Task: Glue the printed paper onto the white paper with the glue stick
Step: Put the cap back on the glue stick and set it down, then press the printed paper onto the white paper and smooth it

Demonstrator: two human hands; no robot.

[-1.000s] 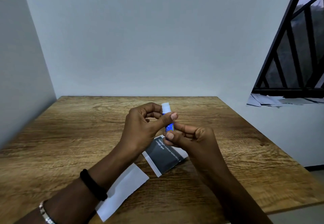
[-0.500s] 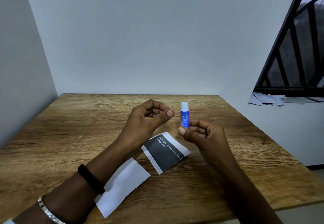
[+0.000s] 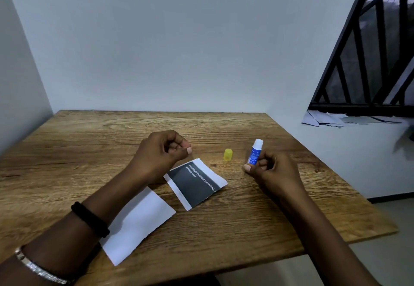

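A blue glue stick (image 3: 255, 152) with a white uncapped top stands upright in my right hand (image 3: 271, 171), pinched near its base between thumb and fingers. Its yellow cap (image 3: 228, 154) stands on the wooden table (image 3: 268, 207) to the left of the stick. My left hand (image 3: 163, 151) hovers with curled fingers and holds nothing, just above the far corner of the printed paper (image 3: 196, 183), a dark sheet with white borders and white text. The plain white paper (image 3: 136, 223) lies nearer to me, partly under my left forearm.
White walls close the table in at the back and left. A black window grille (image 3: 369, 61) rises at the right, with loose papers (image 3: 349, 118) on the ledge below it. The table's front and right edges are in view.
My hands have moved apart. The right hand carried the glue stick to the right. The yellow cap now stands on the table, and my left hand holds nothing.
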